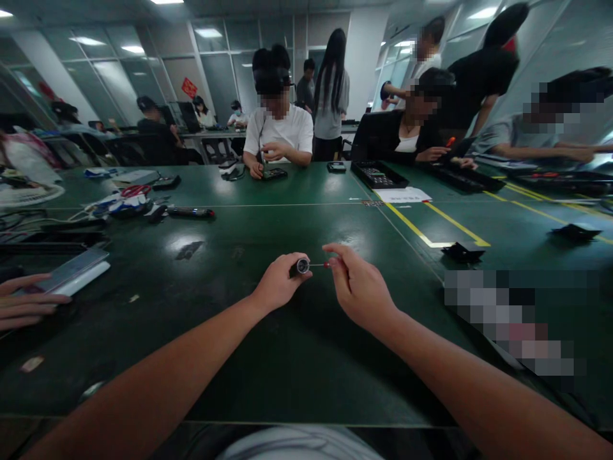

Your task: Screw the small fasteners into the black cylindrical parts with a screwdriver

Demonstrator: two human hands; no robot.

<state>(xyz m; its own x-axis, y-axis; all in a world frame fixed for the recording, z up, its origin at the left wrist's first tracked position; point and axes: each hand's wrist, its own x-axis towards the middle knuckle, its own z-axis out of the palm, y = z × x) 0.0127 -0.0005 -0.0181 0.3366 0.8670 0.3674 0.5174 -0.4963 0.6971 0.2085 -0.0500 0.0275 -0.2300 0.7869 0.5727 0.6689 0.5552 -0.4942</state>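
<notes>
My left hand (280, 281) is wrapped round a small dark cylinder (302, 266), whose round, silver-rimmed end faces me. From beside that end a thin metal shaft runs right to a small red piece (327, 264) at the fingertips of my right hand (357, 284). Thumb and index finger of my right hand pinch this slim red-ended tool, and its shaft tip meets the cylinder's side. Both hands are held above the green table (287, 364), near its middle. Most of the cylinder's body is hidden by my left fingers.
A co-worker's hand (29, 303) rests by a clear-topped box (74, 271) at left. Behind lie a dark cylindrical tool (190, 212) and tangled cables (122, 201). Black trays (378, 174), small black parts (463, 252) and yellow tape (412, 223) are at right. People sit across the table.
</notes>
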